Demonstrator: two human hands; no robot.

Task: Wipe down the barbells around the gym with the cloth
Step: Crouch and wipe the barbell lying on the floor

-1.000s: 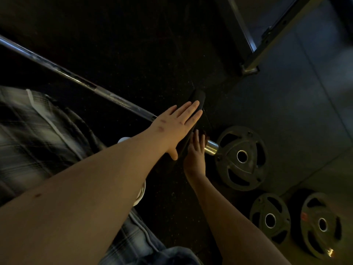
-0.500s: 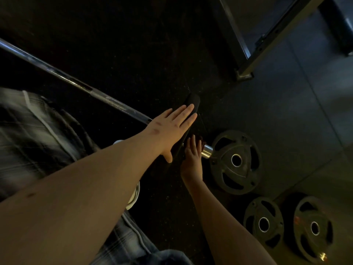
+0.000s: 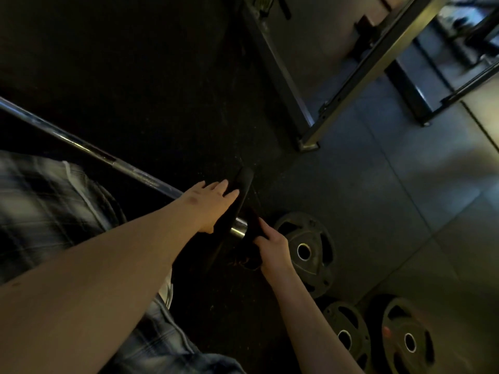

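- Two hands are working at one end of the barbell [image 3: 89, 153], its steel shaft running in from the far left and slanting down towards the middle.
- Plaid clothing [image 3: 40, 211] is showing at the left edge, below the shaft.
- The left hand [image 3: 209, 203] is lying flat against the black plate [image 3: 244, 179] loaded on the bar, fingers straight and spread, curling around nothing.
- Just past that plate, the chrome sleeve end [image 3: 239, 227] is poking out and catching the light.
- The dark cloth [image 3: 252, 230] is sitting right at the sleeve tip, bunched and trailing down; it is too dim to say whether it is wrapping the metal.
- The right hand [image 3: 272, 247] is gripping the cloth, fingers curled tight around it.
- Three loose plates are lying flat on the floor to the right: a big one [image 3: 310, 268] just beside the right hand, and two more [image 3: 348, 338] [image 3: 407, 344] below it.
- A metal rack frame [image 3: 351, 85] is slanting across the upper right.
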